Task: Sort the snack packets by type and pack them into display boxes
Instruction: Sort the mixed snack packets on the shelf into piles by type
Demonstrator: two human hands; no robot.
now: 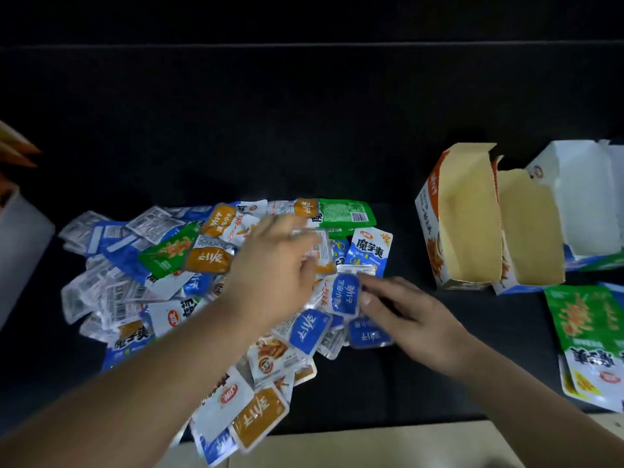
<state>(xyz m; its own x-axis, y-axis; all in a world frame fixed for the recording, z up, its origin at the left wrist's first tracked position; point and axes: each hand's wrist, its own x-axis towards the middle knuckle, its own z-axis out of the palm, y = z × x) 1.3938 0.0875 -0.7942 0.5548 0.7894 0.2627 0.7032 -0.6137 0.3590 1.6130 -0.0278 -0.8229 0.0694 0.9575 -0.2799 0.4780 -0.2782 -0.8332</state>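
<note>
Well, across the black table (304,130) sprawls the heap of snack packets (141,265), blue, orange and green all mixed. Right of it stand open display boxes: an orange box (466,224) and a blue-and-white box (580,197). My left hand (277,265) curls round an orange-labelled packet (322,251) atop the heap. My right hand (415,319) touches a blue packet (344,293); whether it is pinching I cannot tell.

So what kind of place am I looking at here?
Likely a dim packing or sorting table: a dark cloth-like surface, a loose heap of mixed snack packets, and open display boxes standing on its right.
</note>
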